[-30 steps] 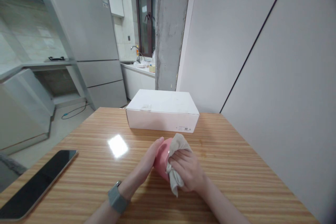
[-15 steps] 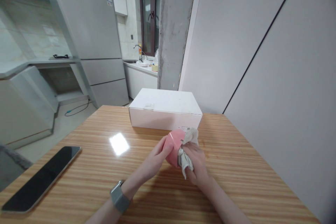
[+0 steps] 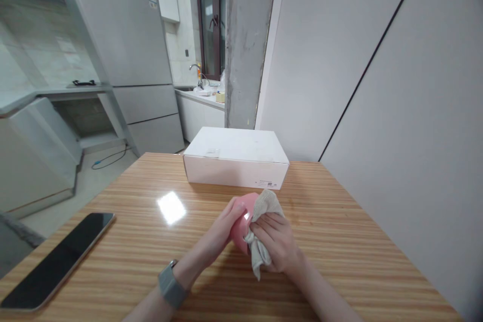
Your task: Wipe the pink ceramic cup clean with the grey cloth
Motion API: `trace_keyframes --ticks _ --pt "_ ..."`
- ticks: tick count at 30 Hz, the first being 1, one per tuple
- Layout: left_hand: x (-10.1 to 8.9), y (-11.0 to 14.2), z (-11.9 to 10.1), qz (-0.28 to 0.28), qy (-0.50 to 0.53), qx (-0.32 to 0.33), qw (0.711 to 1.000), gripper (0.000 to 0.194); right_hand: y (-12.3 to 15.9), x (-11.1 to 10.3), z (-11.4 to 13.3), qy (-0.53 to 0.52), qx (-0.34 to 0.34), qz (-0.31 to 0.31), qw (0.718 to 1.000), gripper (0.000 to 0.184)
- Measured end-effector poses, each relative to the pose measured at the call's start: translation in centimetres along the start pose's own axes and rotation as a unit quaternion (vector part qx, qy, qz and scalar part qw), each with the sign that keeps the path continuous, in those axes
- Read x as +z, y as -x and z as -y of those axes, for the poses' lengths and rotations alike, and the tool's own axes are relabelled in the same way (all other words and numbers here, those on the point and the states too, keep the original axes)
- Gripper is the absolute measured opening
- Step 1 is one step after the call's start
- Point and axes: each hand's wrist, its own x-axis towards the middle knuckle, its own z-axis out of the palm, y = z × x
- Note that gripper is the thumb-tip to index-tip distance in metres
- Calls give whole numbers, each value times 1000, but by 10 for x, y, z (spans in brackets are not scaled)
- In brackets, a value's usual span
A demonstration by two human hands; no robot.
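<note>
A small pink bowl-like object (image 3: 241, 224) is held above the wooden table (image 3: 339, 241), tilted on its side. My left hand (image 3: 221, 229), with a grey watch on the wrist, grips its left side with curled fingers. My right hand (image 3: 277, 244) presses a crumpled beige cloth (image 3: 260, 231) against the pink object's right side, fingers closed around the cloth. Most of the pink object is hidden by the cloth and my hands.
A closed white box (image 3: 236, 158) lies just beyond my hands on the table. A black phone (image 3: 56, 261) lies face up near the table's left edge. A white wall runs along the right side. A fridge (image 3: 124, 50) and kitchen counter stand behind.
The hands, the pink object and the cloth went up and away, then came back down and nearer. The cloth has shifted over the object's right side.
</note>
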Motion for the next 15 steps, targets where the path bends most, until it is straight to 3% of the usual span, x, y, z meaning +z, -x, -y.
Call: trace_keyframes --ticks 4,8,10,11,12,13,15 --pt "1 -2 2 -53 -15 25 998 44 -2 3 0 -15 45 -7 999 38" --pt "-4 -6 3 -85 81 -1 993 44 1 5 -4 -43 63 -17 997 45" --pt "-7 -7 -2 -92 147 -7 985 46 4 7 -10 -118 162 -73 977 46" --pt "-8 -7 -5 -96 175 -16 980 47 6 9 -14 -172 251 -128 944 45" --pt "-10 -7 -8 -97 198 -30 975 48 6 10 -19 -218 342 -189 894 44" --pt "-12 -6 -11 -90 218 -50 971 50 6 10 -23 -264 429 -250 827 42" --pt "-15 -6 -13 -48 244 -98 964 52 3 10 -30 -349 542 -312 698 41"
